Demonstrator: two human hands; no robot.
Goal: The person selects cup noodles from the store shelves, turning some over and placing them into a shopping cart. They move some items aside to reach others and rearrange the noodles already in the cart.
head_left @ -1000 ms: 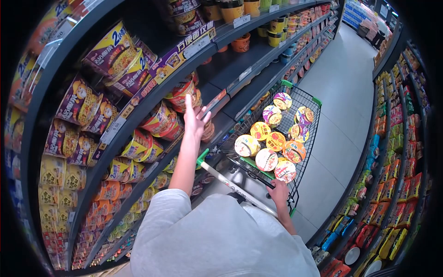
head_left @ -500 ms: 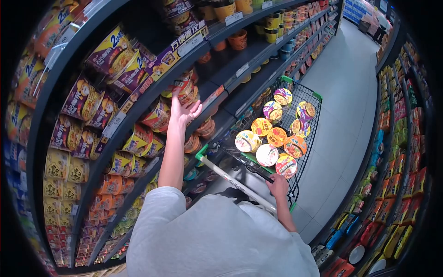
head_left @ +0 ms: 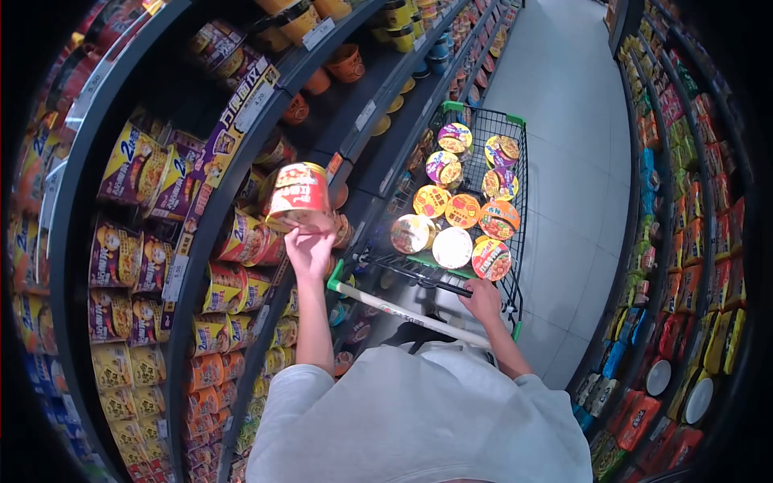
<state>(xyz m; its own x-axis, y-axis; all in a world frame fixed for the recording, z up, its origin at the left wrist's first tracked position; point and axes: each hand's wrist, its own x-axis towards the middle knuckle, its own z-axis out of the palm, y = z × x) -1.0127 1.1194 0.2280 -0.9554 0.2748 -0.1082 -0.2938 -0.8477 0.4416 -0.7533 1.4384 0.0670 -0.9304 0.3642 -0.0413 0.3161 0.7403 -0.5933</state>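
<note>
The left hand (head_left: 310, 248) grips a red instant noodle bowl (head_left: 299, 193) from below, left of the shopping cart (head_left: 483, 113). It looks light, thin-walled and crushable, so it is best held around its base. The right hand (head_left: 483, 299) is closed on the cart handle (head_left: 403, 312).

Packed shelves (head_left: 181, 266) tight on L, cart (head_left: 521, 241) ahead, aisle floor (head_left: 568, 177) clear R.

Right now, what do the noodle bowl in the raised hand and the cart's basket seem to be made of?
Instant noodle bowl in the left hand: likely paper or foam with glossy printed wrap; its red surface shines. Shopping cart basket: thin dark wire grid, probably coated metal.
</note>
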